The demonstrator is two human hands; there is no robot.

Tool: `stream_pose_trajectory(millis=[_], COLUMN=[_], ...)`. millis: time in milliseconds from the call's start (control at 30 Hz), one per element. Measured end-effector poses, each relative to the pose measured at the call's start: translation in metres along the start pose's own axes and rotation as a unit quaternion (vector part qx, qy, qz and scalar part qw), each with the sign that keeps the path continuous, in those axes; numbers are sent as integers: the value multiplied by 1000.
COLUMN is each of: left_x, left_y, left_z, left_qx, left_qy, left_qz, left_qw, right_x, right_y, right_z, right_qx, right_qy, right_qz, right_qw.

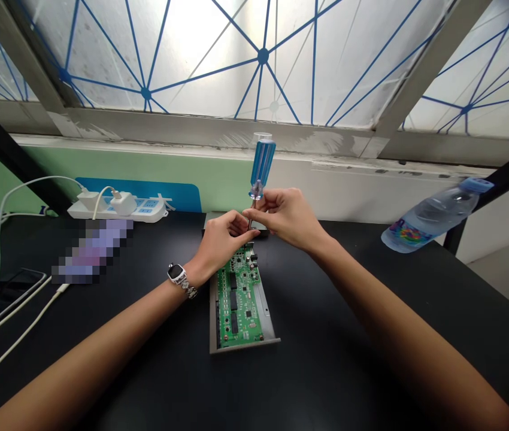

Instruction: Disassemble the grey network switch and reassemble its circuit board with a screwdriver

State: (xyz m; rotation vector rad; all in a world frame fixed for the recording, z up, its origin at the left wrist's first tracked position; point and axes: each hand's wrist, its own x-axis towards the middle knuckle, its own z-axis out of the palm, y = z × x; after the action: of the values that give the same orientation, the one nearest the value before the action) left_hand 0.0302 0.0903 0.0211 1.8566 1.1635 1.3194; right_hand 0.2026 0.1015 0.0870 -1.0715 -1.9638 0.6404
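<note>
A screwdriver [262, 161] with a clear blue handle stands nearly upright over the far end of a green circuit board [243, 302]. My right hand [293, 220] is closed, with thumb and fingers pinching the metal shaft just below the handle. Lower down, my left hand [222, 240] has its thumb and fingers closed around the lower shaft; the tip and any small part there are hidden. The board sits in an open metal casing [267, 308] lying lengthwise on the black table. Both hands cover part of its far end.
To the left lie a white power strip [140, 211] with plugged-in chargers, a pixelated phone-like object [95, 248] and white cables [16, 353]. A water bottle [434, 215] leans at the right by a black post. Behind the black table [326, 359] are a wall and windows.
</note>
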Motion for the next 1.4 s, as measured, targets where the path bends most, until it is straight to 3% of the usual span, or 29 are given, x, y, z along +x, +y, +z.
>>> stream_pose_trajectory(millis=[200, 300, 433, 567, 700, 900, 1133, 1267, 1400], left_x=[-1, -3, -4, -4, -2, 0, -2, -2, -3], left_y=[-3, -5, -7, -9, -9, -5, 0, -6, -9], left_z=[2, 1, -4, -8, -10, -11, -4, 2, 4], left_qx=[-30, -69, -85, -82, -83, -60, 15, 49, 44], left_qy=[-6, -27, -57, -98, -132, -149, -23, -7, 0], left_qz=[-3, -12, -8, 0, 7, 36, 25, 44, 39], left_qw=[1000, 997, 995, 992, 988, 986, 999, 998, 998], right_x=[-3, -4, -2, 0, 1, 1, 1, 0, -2], right_y=[-1, 1, 1, -4, -6, -1, 0, 0, 0], right_z=[12, 15, 9, -4, -12, -7, 2, 9, 16], right_qx=[-58, -53, 25, 134, 146, 141, 37, -17, -32], right_qy=[89, 100, 4, -116, -149, -93, 5, 84, 111], right_qz=[-2, 3, 20, 47, 51, 47, 15, 1, 1], right_qw=[994, 994, 999, 983, 977, 985, 999, 996, 993])
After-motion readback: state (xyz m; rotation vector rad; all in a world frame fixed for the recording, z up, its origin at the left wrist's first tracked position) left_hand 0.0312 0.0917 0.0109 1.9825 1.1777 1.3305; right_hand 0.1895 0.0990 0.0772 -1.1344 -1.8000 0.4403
